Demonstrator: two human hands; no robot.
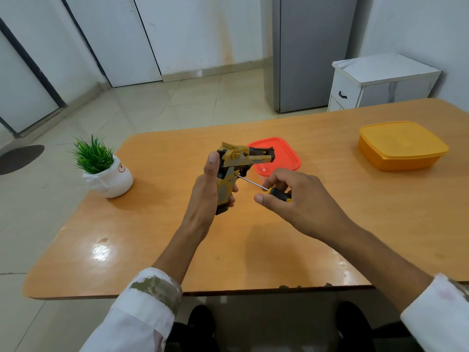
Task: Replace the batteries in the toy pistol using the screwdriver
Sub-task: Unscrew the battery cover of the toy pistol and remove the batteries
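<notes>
As L (206,190) holds pistol (239,158), screwdriver (276,193) touches.

Bare table (152,237) nearside; red box (284,153) just behind toy pistol (226,185) (plant (94,156) well left).

Glossy wood-look table (152,237), plastic boxes (403,146).

Both forearms extend forward from the lower edge of the view. Each is bare from the wrist back to a rolled white cuff, the left sleeve (149,301) and the right sleeve (436,311). The left hand (209,191) is upright, thumb pointing up, with its fingers curled round the grip of the toy pistol (229,185). The right hand (302,199) is beside it, back of the hand uppermost. Its thumb and fingertips pinch the handle of the screwdriver (279,194). The hands are near but do not touch.
</notes>
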